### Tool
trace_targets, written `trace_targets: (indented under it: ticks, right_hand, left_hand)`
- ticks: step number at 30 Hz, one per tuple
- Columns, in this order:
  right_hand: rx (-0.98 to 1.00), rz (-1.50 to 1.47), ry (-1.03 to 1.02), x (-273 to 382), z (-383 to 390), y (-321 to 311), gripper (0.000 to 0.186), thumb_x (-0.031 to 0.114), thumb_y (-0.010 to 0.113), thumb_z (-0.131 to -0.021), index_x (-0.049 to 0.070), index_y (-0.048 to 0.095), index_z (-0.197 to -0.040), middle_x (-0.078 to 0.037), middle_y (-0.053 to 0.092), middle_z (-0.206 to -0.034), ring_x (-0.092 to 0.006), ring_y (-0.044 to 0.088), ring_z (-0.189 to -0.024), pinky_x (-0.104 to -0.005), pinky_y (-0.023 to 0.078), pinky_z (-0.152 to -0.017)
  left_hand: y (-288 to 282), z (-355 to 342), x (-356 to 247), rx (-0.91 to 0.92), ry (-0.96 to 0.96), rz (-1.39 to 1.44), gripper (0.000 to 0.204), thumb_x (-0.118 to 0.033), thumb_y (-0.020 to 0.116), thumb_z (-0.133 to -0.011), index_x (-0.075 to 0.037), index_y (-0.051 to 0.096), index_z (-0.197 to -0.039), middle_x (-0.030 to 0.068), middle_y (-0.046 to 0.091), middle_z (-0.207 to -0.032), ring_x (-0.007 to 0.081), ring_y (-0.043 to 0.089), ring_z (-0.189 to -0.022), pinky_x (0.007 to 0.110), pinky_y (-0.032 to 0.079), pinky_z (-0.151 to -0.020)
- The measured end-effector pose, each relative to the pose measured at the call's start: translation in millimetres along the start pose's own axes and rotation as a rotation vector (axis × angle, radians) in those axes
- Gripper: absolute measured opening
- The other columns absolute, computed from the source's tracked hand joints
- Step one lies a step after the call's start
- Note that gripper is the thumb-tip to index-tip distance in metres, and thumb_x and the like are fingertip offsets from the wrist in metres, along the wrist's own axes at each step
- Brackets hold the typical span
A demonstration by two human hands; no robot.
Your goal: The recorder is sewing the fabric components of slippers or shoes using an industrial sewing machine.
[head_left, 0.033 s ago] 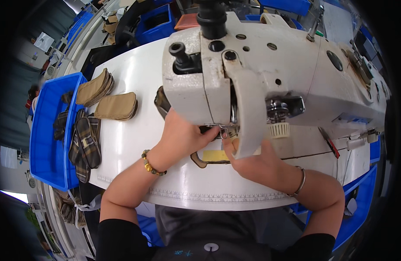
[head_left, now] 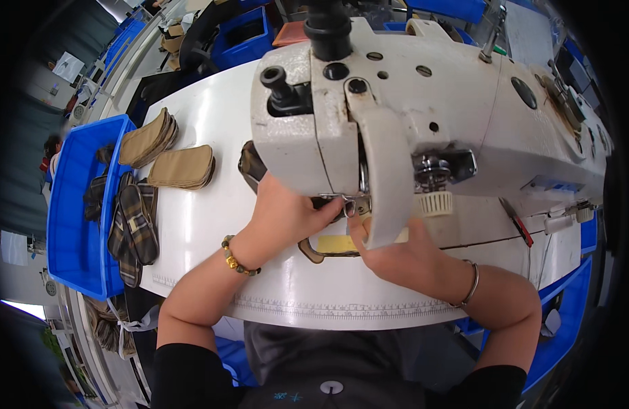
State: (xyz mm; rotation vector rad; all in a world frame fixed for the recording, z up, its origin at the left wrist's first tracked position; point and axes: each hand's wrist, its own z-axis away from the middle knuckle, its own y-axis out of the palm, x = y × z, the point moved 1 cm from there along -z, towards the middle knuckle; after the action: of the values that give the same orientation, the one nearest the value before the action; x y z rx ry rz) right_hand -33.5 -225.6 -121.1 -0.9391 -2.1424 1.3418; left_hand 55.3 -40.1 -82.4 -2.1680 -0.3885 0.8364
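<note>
Under the head of a white sewing machine [head_left: 287, 153], my left hand [head_left: 283, 215] pinches a small fabric piece close to the metal presser foot [head_left: 348, 202]. Its dark plaid part [head_left: 249, 165] shows behind that hand, and a brown, dark-edged end [head_left: 311, 252] curves out in front. My right hand [head_left: 410, 255] is bent in from the other side, its fingertips closed by the foot at the cloth's edge. A white curved guard [head_left: 389, 170] covers part of those fingers. The exact stitching point is hidden by the fingers and the machine.
Two stacks of tan fabric pieces [head_left: 183, 167] lie at the left. Beside them, plaid pieces [head_left: 135, 221] hang over a blue bin [head_left: 76, 204]. Red-handled snippers [head_left: 517, 223] rest at the right. A yellow patch [head_left: 335, 244] and a printed ruler [head_left: 341, 312] mark the white table.
The machine head and the plaid cloth sit very slightly farther left in the view. Both hands keep the same place and grip.
</note>
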Motion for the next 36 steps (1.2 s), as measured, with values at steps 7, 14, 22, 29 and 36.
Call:
trace_targets:
  ticks: [7, 14, 22, 29, 36]
  right_hand:
    - [-0.089, 0.025, -0.05, 4.9, -6.6, -6.3, 0.039, 0.008, 0.065, -0.071, -0.002, 0.067, -0.108, -0.009, 0.065, -0.072, -0.0197, 0.061, -0.055, -0.0336, 0.047, -0.048]
    - [0.046, -0.052, -0.019, 3.7, -7.5, -10.2, 0.043, 0.01, 0.063, -0.074, -0.002, 0.063, -0.115, -0.013, 0.067, -0.076, -0.0229, 0.064, -0.058, -0.0358, 0.05, -0.05]
    - [0.005, -0.071, -0.046, -0.7, -6.5, -6.9, 0.041, 0.01, 0.063, -0.073, -0.004, 0.065, -0.111, -0.007, 0.06, -0.063, -0.0223, 0.062, -0.053, -0.0369, 0.047, -0.047]
    - [-0.019, -0.044, -0.051, -0.4, -5.6, -5.1, 0.04, 0.009, 0.061, -0.073, -0.005, 0.066, -0.111, -0.006, 0.058, -0.059, -0.022, 0.061, -0.052, -0.0372, 0.047, -0.047]
    - [-0.001, -0.159, -0.002, -4.6, -1.2, 5.8, 0.04, 0.01, 0.064, -0.072, -0.005, 0.067, -0.11, -0.006, 0.055, -0.057, -0.0218, 0.059, -0.051, -0.0366, 0.046, -0.046]
  left_hand:
    - [0.0, 1.5, 1.3, 0.086, -0.125, 0.023, 0.026, -0.019, 0.078, -0.069, -0.014, 0.076, -0.094, 0.0066, 0.072, -0.08, 0.0282, 0.068, -0.071, 0.036, 0.055, -0.065]
    - [-4.8, 1.8, -3.7, 0.13, -0.206, 0.073, 0.024, -0.019, 0.078, -0.069, -0.012, 0.076, -0.092, 0.0078, 0.071, -0.08, 0.0294, 0.068, -0.07, 0.037, 0.054, -0.064]
    - [-5.9, 3.1, 1.7, 0.268, -0.25, 0.065, 0.029, -0.025, 0.078, -0.073, -0.013, 0.074, -0.099, 0.0073, 0.069, -0.073, 0.0274, 0.066, -0.064, 0.037, 0.053, -0.062]
    - [-2.2, 2.5, -1.7, 0.184, -0.191, 0.019, 0.028, -0.025, 0.077, -0.073, -0.013, 0.075, -0.098, 0.0084, 0.07, -0.077, 0.0284, 0.067, -0.069, 0.037, 0.054, -0.065]
    - [-7.7, 0.2, -7.0, 0.222, -0.304, 0.0, 0.029, -0.021, 0.076, -0.072, -0.012, 0.074, -0.099, 0.011, 0.071, -0.086, 0.0303, 0.068, -0.084, 0.04, 0.054, -0.073]
